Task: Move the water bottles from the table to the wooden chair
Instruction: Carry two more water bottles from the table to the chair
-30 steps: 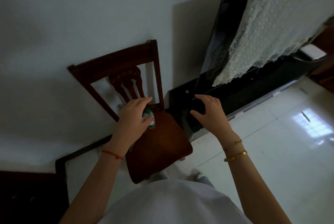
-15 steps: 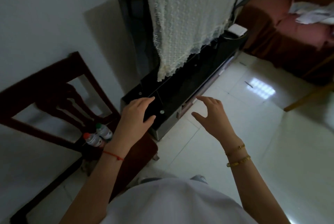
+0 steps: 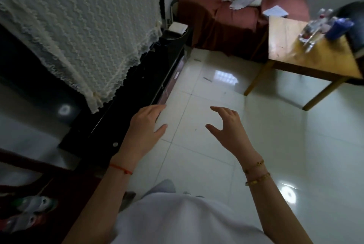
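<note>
Two water bottles stand on the dark wooden chair (image 3: 65, 182) at the lower left: one with a green cap (image 3: 33, 203) and one with a red cap (image 3: 21, 222), both blurred. Several more bottles (image 3: 315, 27) sit blurred on the wooden table (image 3: 291, 46) at the upper right. My left hand (image 3: 144, 127) and my right hand (image 3: 228, 127) hover over the tiled floor, both empty with fingers loosely spread and relaxed.
A black TV stand (image 3: 122, 109) runs along the left with a screen draped in white lace cloth (image 3: 84, 33). A red-brown sofa (image 3: 226, 13) with crumpled papers stands at the back. A blue object (image 3: 336, 27) lies on the table. Glossy white floor tiles (image 3: 216, 86) lie between.
The view has swung right, away from the chair toward the table. My left hand let go of the green-capped bottle on the chair and now hovers empty over the floor.
</note>
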A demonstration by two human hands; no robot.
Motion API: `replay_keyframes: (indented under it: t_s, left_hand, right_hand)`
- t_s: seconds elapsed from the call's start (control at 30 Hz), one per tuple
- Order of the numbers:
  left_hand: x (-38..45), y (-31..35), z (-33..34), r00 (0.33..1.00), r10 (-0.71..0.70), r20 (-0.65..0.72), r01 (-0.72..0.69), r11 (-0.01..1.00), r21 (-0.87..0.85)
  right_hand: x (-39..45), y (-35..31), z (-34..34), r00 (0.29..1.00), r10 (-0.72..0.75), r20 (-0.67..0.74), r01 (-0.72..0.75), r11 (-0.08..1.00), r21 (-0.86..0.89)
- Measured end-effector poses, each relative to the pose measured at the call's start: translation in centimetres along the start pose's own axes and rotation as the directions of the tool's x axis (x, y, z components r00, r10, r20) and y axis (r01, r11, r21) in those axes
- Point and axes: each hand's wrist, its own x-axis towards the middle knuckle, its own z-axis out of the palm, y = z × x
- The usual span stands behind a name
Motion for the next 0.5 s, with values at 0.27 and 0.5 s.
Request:
replay_keyframes:
  t_s: [0.27,0.5]
  left_hand:
    - [9.7,4.6,5.0,0.982,0.146,0.120,-0.147,0.989,-0.004]
    - [21.0,8.7,10.6,0.931,0.283,0.230,-0.286,0.958,-0.019]
  right_hand:
    - [2.7,8.1,-3.7,0.976,0.186,-0.111,-0.184,0.983,0.023]
    - [8.3,15.5,-7.3,0.923,0.332,-0.197,-0.330,0.943,0.041]
